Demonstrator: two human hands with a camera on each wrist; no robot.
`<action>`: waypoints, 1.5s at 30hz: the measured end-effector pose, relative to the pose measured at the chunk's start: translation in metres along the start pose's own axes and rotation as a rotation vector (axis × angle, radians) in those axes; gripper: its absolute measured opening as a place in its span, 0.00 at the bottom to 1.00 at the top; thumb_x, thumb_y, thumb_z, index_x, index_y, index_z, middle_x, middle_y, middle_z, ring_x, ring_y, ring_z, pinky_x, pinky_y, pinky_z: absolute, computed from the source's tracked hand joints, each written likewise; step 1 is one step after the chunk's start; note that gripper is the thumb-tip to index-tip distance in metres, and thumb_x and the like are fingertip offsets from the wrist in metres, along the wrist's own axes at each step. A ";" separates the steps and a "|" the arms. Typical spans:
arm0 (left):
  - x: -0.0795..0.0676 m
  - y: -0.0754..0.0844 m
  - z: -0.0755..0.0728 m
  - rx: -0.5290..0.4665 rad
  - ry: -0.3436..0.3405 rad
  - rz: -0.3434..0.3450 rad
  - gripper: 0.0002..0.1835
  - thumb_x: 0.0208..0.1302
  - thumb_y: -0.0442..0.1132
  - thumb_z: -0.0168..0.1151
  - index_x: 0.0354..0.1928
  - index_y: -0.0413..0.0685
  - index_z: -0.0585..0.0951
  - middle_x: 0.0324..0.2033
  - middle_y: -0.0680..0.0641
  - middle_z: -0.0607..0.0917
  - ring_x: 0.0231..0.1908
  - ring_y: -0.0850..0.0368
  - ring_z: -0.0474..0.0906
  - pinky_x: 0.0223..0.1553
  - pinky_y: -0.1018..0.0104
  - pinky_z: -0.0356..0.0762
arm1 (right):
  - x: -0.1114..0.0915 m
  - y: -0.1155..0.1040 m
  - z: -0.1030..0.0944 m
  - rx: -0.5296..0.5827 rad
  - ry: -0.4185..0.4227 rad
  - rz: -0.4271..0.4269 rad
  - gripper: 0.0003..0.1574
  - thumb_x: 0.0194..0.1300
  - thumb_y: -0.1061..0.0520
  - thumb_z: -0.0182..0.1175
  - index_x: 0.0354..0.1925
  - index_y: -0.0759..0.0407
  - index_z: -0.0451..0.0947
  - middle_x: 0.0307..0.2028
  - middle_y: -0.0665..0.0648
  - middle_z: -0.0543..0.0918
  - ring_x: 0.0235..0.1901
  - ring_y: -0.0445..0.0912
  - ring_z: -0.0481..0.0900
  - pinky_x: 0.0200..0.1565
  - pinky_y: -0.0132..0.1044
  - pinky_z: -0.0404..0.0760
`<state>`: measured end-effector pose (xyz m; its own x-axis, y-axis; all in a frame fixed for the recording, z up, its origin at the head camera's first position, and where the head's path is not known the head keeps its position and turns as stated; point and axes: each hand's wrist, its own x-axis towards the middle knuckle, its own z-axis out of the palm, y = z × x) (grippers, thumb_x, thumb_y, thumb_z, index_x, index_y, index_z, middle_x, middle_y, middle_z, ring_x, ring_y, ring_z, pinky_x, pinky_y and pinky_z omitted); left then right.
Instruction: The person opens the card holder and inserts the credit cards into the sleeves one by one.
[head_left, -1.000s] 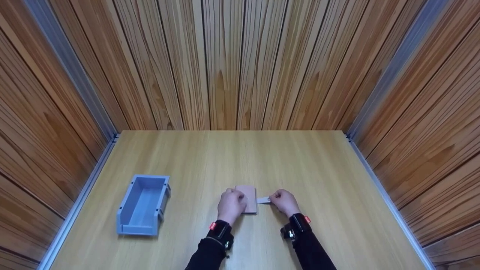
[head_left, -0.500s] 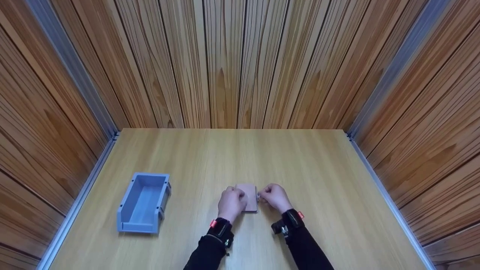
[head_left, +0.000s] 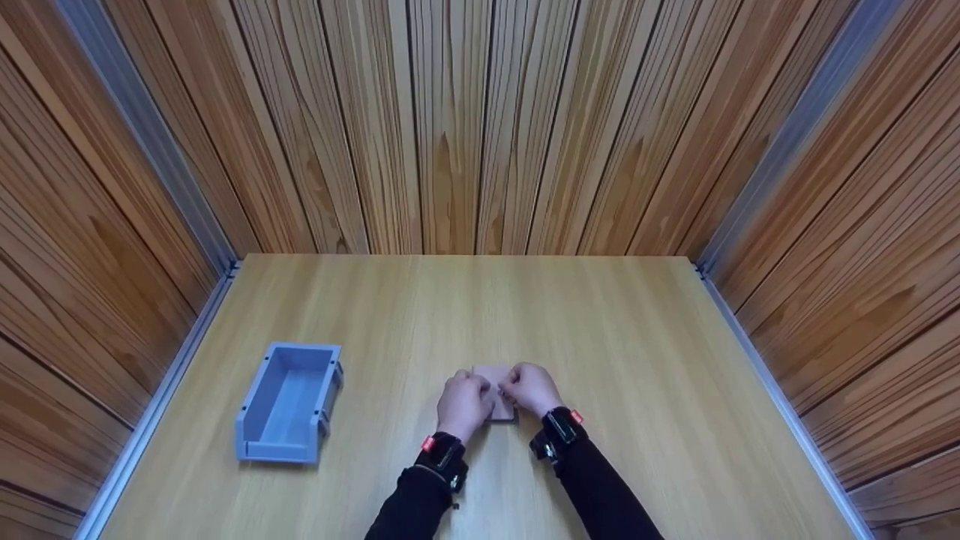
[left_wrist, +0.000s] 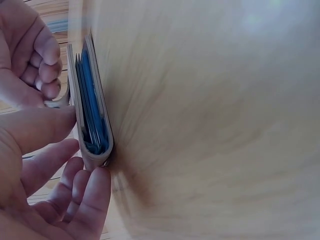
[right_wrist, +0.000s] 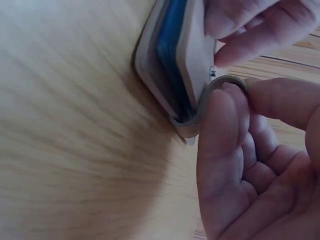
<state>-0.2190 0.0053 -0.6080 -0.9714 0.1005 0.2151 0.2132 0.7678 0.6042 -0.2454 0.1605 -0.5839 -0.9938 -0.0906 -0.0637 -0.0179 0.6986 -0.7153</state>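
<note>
A small pinkish-beige card holder [head_left: 504, 412] lies flat on the table, folded over. Blue and clear sleeves [left_wrist: 91, 107] show between its covers in the left wrist view. My left hand [head_left: 462, 406] grips it at the folded spine, thumb on the upper cover and fingertips low at the spine. My right hand [head_left: 531, 388] pinches the end of its short strap [right_wrist: 200, 117] between thumb and index finger. That strap curves up from the open side and over the upper cover. A small metal snap stud [right_wrist: 213, 73] shows on the cover near the strap's end.
A blue-grey plastic bin [head_left: 277, 453] stands to the left on the wood-grain table [head_left: 600, 315]. Wooden plank walls [head_left: 450, 135] with metal corner rails [head_left: 780, 150] enclose the table at the back and both sides.
My right hand has moved left, folding the strap from beside the card holder over its upper cover. My left hand has stayed in place on the card holder.
</note>
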 end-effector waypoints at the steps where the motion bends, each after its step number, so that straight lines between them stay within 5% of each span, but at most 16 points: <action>1: 0.000 0.000 0.000 -0.002 0.000 0.000 0.11 0.50 0.36 0.74 0.37 0.42 0.87 0.34 0.44 0.79 0.37 0.45 0.77 0.35 0.52 0.76 | 0.000 -0.001 0.001 -0.022 0.004 -0.014 0.10 0.57 0.61 0.64 0.23 0.58 0.74 0.20 0.49 0.76 0.20 0.42 0.73 0.24 0.33 0.71; 12: -0.001 0.001 -0.001 -0.025 -0.011 -0.019 0.11 0.52 0.37 0.73 0.39 0.43 0.88 0.35 0.44 0.79 0.39 0.44 0.77 0.37 0.51 0.76 | 0.004 -0.007 0.006 -0.184 0.029 -0.080 0.10 0.54 0.62 0.63 0.20 0.56 0.72 0.19 0.48 0.73 0.21 0.44 0.69 0.27 0.37 0.71; 23: 0.000 0.000 -0.001 -0.034 -0.021 -0.029 0.11 0.50 0.36 0.73 0.38 0.43 0.88 0.35 0.44 0.78 0.39 0.44 0.76 0.38 0.51 0.76 | 0.002 -0.006 0.008 -0.136 0.017 -0.141 0.12 0.58 0.62 0.67 0.22 0.58 0.75 0.19 0.46 0.72 0.20 0.41 0.68 0.25 0.34 0.70; 31: 0.001 0.000 0.000 -0.039 -0.035 -0.048 0.12 0.52 0.37 0.73 0.39 0.42 0.87 0.36 0.45 0.78 0.40 0.45 0.76 0.40 0.52 0.75 | 0.002 -0.008 0.008 -0.185 0.012 -0.112 0.09 0.56 0.64 0.61 0.22 0.58 0.75 0.20 0.48 0.74 0.22 0.43 0.70 0.28 0.36 0.73; 38: 0.001 0.000 -0.002 -0.034 -0.030 -0.051 0.12 0.50 0.36 0.73 0.38 0.43 0.88 0.36 0.44 0.79 0.41 0.44 0.77 0.39 0.52 0.76 | 0.003 -0.006 0.008 -0.154 0.000 -0.142 0.09 0.58 0.63 0.65 0.23 0.60 0.77 0.20 0.48 0.75 0.22 0.42 0.71 0.28 0.36 0.73; 45: 0.000 -0.001 0.000 -0.042 -0.012 -0.034 0.12 0.49 0.35 0.74 0.38 0.42 0.88 0.35 0.44 0.79 0.39 0.45 0.77 0.37 0.52 0.76 | 0.002 -0.007 0.010 -0.119 -0.021 -0.084 0.09 0.58 0.63 0.68 0.25 0.60 0.77 0.22 0.48 0.76 0.23 0.42 0.71 0.29 0.35 0.72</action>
<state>-0.2193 0.0051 -0.6086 -0.9793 0.0820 0.1849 0.1836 0.7440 0.6425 -0.2465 0.1480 -0.5857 -0.9857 -0.1667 -0.0224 -0.1154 0.7668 -0.6315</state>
